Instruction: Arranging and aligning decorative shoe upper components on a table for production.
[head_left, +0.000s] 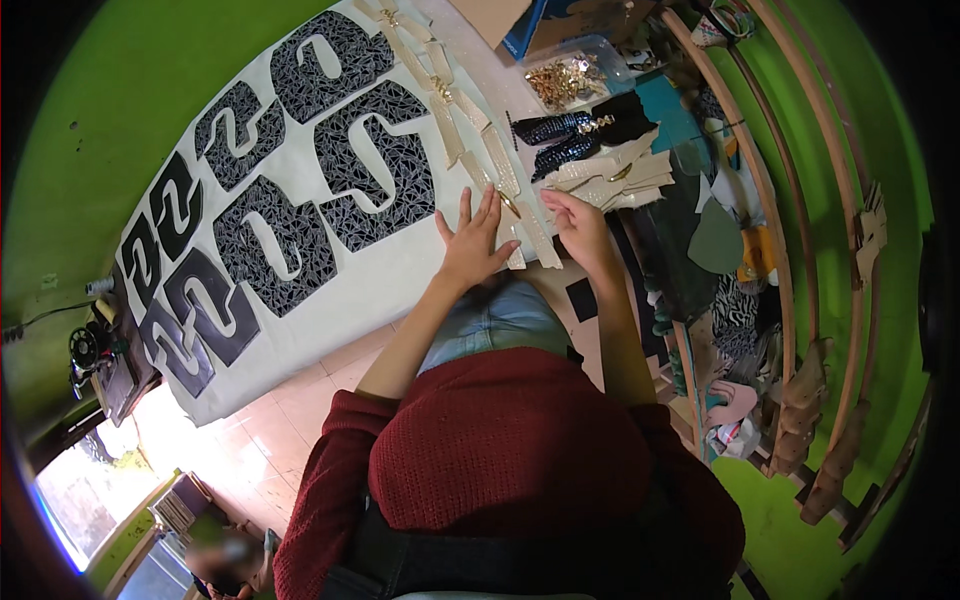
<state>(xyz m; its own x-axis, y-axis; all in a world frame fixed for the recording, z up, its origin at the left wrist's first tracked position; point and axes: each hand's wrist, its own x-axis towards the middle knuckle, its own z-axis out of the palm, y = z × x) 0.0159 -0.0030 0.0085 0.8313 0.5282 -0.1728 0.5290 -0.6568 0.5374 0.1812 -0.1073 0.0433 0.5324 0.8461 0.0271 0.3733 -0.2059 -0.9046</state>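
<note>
My left hand point(473, 246) lies with its fingers spread on the near end of a beige textured strap piece point(508, 182) with a gold metal ornament point(508, 203). Just to the right, my right hand point(582, 232) has its fingers drawn together beside the strap; whatever they may hold is hidden. More beige strap pieces point(447, 130) with gold ornaments run in a row toward the far edge of the white table point(330, 345). Right of them sit a stack of beige straps point(625, 178) with gold ornaments and dark shiny strap pieces point(550, 130).
Black-and-grey patterned cut pieces point(375, 215) with curved slots cover the left of the table. A clear box of gold fittings point(575, 80) stands at the back, near a cardboard box point(490, 18). At right, a wooden rack point(765, 200) stands beside piled material scraps point(740, 320).
</note>
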